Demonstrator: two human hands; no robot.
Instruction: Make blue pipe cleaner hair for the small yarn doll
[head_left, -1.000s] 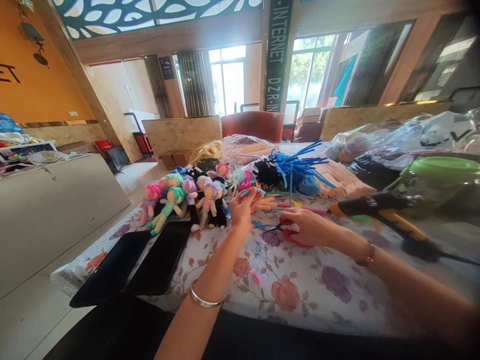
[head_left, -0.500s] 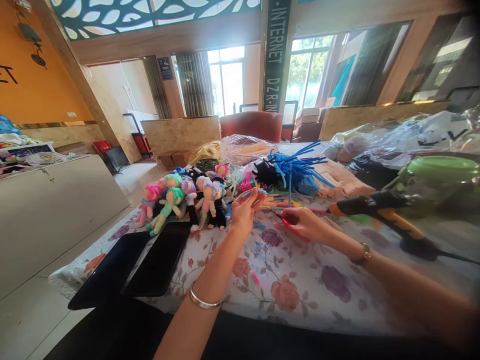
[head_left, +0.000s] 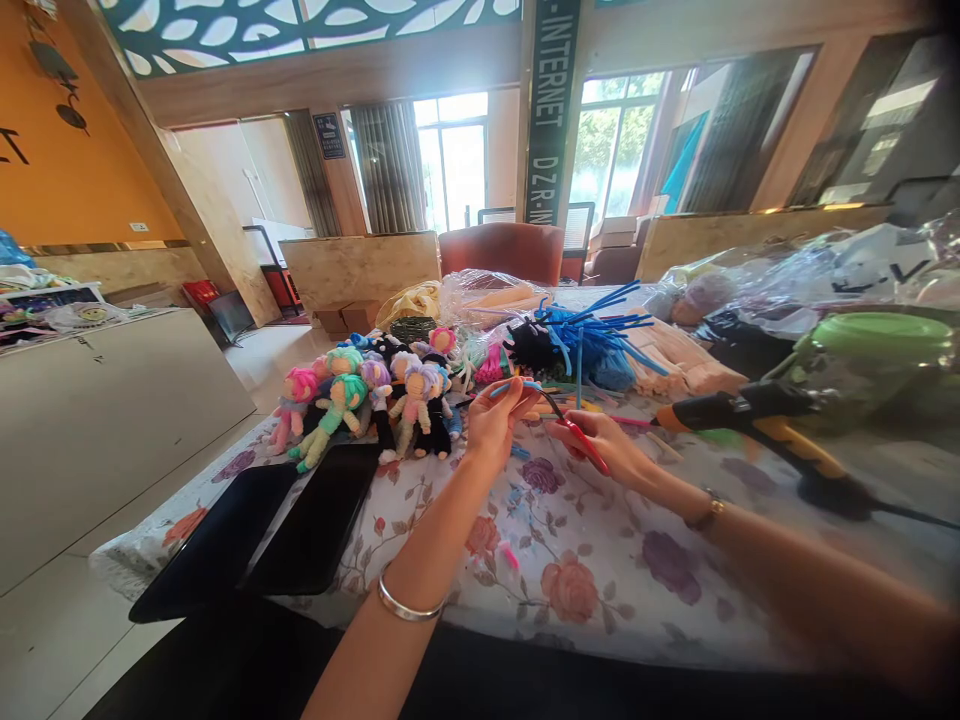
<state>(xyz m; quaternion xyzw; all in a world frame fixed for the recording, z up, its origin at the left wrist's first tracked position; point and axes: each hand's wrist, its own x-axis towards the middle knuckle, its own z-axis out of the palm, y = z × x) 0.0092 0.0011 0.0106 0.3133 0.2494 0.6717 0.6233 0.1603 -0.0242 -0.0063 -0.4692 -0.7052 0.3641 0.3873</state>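
Between the fingers of my left hand point(head_left: 495, 418) is a short light-blue pipe cleaner point(head_left: 529, 385). My right hand point(head_left: 604, 447) grips red-handled scissors point(head_left: 585, 447), whose dark blades reach up to the end of the blue piece. Whether the blades are parted I cannot tell. Blue scraps point(head_left: 519, 452) lie on the flowered tablecloth point(head_left: 465, 560) below my hands. Just beyond them is a bundle of blue pipe cleaners point(head_left: 600, 335), one of which hangs down near the scissors. Several small fuzzy dolls point(head_left: 416, 395) with coloured hair sit together left of my left hand.
Two black phone-like slabs point(head_left: 315, 520) lie at the front left. A black and orange glue gun point(head_left: 772, 430) rests at the right, before a green-topped container point(head_left: 881, 350). Peach-coloured bundles point(head_left: 682, 360) and clear plastic bags point(head_left: 825, 265) fill the back right.
The scissors have risen and moved left with my right hand, so their blades now meet the blue piece. My left hand has turned slightly and keeps its hold.
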